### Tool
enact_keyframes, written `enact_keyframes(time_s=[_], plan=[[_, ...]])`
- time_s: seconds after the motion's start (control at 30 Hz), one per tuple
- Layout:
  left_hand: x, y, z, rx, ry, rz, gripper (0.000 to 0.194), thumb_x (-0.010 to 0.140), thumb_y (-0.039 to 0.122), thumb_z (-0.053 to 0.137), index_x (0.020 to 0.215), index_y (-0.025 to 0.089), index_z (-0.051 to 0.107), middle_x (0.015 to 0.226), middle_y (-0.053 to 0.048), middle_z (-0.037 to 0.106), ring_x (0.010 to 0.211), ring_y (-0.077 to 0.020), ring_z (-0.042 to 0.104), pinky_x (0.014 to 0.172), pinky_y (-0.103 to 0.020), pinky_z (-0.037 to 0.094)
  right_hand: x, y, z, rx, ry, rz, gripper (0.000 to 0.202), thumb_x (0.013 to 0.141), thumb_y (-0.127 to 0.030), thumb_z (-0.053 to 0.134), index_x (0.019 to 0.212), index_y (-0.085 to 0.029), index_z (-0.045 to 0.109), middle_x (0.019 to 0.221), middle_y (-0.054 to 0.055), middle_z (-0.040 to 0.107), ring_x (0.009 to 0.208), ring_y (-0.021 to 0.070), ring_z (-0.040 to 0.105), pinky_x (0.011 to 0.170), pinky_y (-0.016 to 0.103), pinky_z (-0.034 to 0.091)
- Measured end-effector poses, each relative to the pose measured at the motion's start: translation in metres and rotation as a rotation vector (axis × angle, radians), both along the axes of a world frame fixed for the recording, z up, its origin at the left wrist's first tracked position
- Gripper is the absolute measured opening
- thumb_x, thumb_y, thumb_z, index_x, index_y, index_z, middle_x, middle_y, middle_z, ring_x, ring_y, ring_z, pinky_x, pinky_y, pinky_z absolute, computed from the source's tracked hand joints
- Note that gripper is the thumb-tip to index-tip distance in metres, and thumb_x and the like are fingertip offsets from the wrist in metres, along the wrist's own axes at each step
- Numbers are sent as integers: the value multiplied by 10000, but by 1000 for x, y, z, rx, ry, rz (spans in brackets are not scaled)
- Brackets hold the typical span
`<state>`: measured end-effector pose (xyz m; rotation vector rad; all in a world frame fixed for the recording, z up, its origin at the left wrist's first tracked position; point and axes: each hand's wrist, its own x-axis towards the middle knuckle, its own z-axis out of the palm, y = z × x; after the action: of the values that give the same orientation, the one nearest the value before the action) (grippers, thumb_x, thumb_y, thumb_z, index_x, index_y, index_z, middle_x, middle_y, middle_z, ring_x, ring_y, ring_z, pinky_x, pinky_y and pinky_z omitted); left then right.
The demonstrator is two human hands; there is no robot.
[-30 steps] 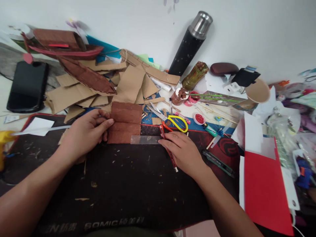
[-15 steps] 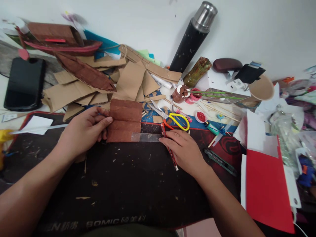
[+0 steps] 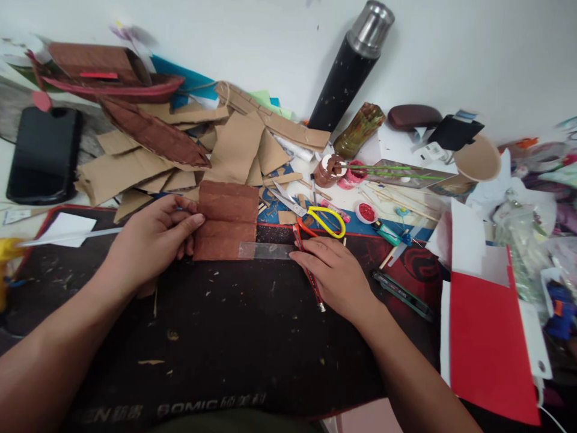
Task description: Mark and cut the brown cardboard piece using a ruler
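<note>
A brown painted cardboard piece [image 3: 228, 207] with a crosswise crease rests over the dark desk mat [image 3: 234, 337]. My left hand [image 3: 157, 234] pinches its left edge between thumb and fingers. In my right hand [image 3: 331, 267] are a clear plastic ruler [image 3: 270, 251] and a red and black pencil [image 3: 314, 287]; the ruler's far end overlaps the lower right corner of the cardboard. Just beyond my right hand lie scissors [image 3: 327, 219] with yellow and orange handles, blades apart.
Cardboard scraps [image 3: 234, 144] pile up behind, beside a brown model boat [image 3: 112, 75]. A black thermos [image 3: 347, 72] stands at the wall near paint jars [image 3: 328, 174]. At right are a utility knife [image 3: 401, 294] and red paper [image 3: 491, 343]. A glue gun [image 3: 9, 252] is far left.
Both hands, the cardboard and the ruler keep their places. Only a very slight shift of the whole view shows.
</note>
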<state>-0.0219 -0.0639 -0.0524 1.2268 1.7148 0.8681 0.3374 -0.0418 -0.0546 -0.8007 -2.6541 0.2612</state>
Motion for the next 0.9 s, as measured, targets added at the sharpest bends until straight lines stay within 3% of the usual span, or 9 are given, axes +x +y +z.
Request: enact_keyframes(time_s=[0.4, 0.9], plan=[[-1, 0, -1, 18, -7, -10, 184, 957, 428, 677, 987, 273, 583, 510, 99, 612, 389, -135, 556, 404, -240, 424, -4, 0, 1, 33, 9, 7, 295, 1106, -67, 611, 1329, -165, 777, 1281, 147, 837, 1195, 317, 759, 1025, 479, 651], [0, 1, 2, 64, -84, -5, 176, 915, 399, 717, 956, 271, 603, 497, 91, 615, 357, -127, 540, 366, -222, 394, 0, 2, -2, 15, 9, 8, 302, 1117, -99, 625, 1353, -219, 773, 1302, 115, 834, 1211, 297, 756, 1040, 468, 644]])
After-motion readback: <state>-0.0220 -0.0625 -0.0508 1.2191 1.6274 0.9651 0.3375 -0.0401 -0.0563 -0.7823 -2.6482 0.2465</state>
